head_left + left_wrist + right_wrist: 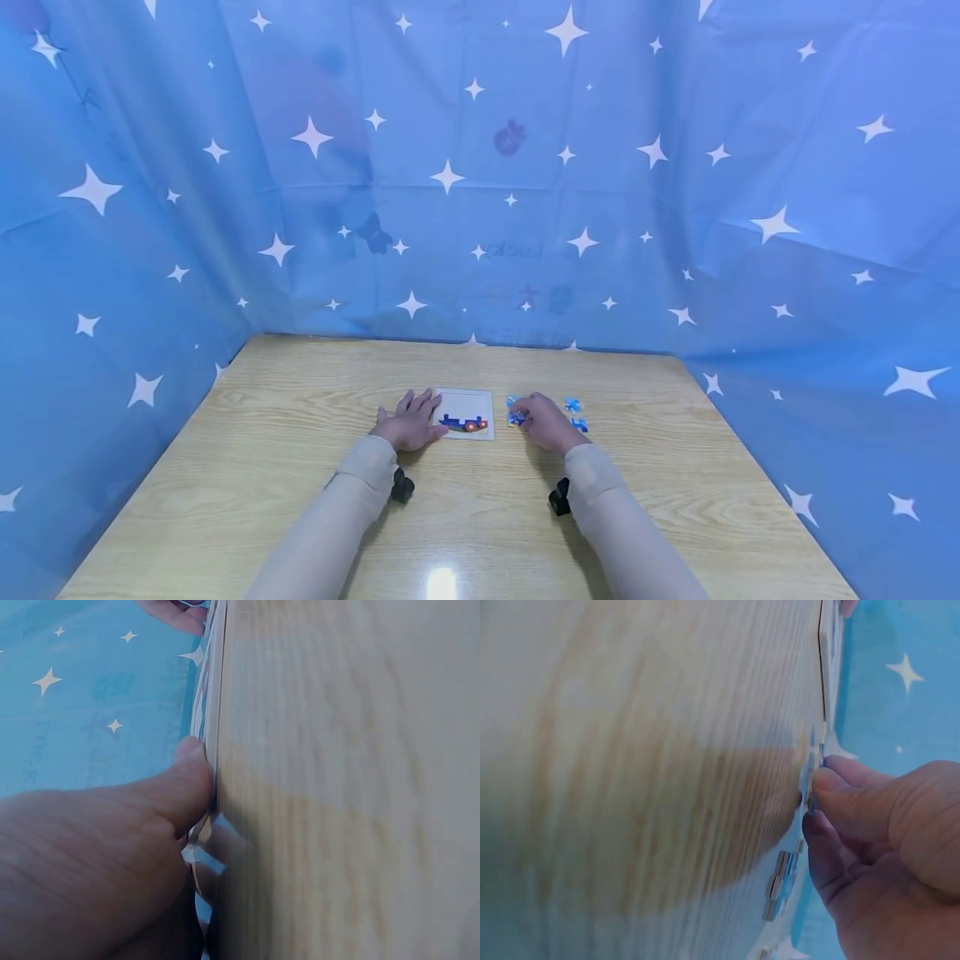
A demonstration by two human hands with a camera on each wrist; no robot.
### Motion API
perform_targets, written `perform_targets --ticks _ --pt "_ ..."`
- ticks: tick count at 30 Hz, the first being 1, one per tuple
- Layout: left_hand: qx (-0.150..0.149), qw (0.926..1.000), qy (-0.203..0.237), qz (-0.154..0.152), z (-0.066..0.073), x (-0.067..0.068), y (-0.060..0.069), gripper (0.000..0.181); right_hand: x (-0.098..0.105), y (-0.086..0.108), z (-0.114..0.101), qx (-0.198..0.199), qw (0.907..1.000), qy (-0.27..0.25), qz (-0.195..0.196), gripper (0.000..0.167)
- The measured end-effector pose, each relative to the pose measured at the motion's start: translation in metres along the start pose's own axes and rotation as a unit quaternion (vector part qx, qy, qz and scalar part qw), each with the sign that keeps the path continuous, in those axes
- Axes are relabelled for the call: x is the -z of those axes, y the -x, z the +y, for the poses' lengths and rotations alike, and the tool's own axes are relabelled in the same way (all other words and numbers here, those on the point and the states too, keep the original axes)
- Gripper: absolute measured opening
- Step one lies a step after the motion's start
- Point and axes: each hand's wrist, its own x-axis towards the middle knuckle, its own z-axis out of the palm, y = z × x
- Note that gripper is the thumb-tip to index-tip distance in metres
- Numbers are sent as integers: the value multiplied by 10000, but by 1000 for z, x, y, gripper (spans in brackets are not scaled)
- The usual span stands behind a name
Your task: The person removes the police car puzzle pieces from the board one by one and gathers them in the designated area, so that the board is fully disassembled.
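The left hand (408,425) lies with its fingers spread and relaxed, holding nothing, its thumb and fingertips at the left edge of a white-rimmed puzzle tray (491,412). Along the near side of that tray sits a row of fitted pieces (465,424), blue with round orange-red shapes; the area above them is pale and bare. Just to the right of the tray, the right hand (550,423) pinches a blue puzzle piece (515,418) between thumb and fingers, low at the table (637,517). Beyond that hand lie more loose blue pieces (573,405), and each wrist carries a small black device (402,485). Behind the table hangs a blue curtain (450,125) with white stars; its faint, reversed lettering (517,250) seems to read "Lucky", while the dim marks below it are too blurred to make out
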Motion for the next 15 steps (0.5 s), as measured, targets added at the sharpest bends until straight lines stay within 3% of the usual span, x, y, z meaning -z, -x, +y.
perform_targets --ticks 15 --pt "-52 10000 27 45 0 0 2 74 -3 1 5 39 9998 169 -72 34"
